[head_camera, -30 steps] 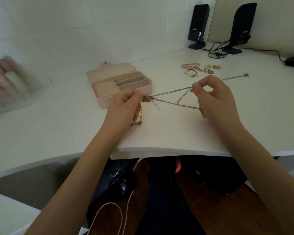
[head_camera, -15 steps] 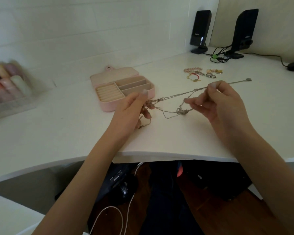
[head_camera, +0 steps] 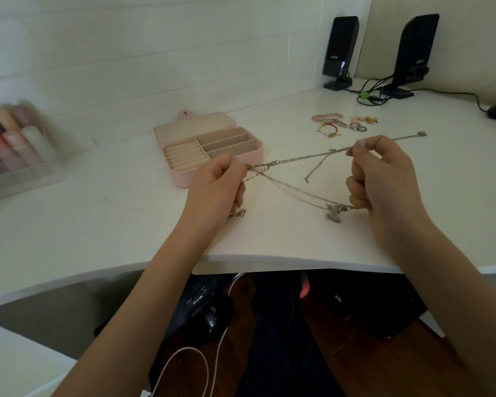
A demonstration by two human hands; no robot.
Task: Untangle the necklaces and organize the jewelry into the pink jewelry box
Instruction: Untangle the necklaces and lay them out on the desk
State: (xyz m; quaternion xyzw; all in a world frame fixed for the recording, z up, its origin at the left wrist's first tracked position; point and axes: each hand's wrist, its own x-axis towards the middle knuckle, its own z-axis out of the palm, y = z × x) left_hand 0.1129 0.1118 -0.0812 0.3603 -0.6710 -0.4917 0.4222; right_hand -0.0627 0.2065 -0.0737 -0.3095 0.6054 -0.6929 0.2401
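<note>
Pink jewelry box point(head_camera: 212, 156), lid open on the table point(head_camera: 98, 219): ring rolls and divided compartments, no contents visible. Left hand point(head_camera: 216, 187) and right hand point(head_camera: 384, 179) each pinching the tangled necklaces point(head_camera: 292, 179), stretched between them.

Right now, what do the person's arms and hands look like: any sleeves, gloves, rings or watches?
Both forearms are bare up to the frame edge, with no sleeve visible. The left hand and right hand wear no gloves, and no ring, watch or bracelet shows on either.

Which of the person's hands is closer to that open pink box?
The left hand: it sits right beside the pink box's front corner. The right hand is well off to its right.
</note>
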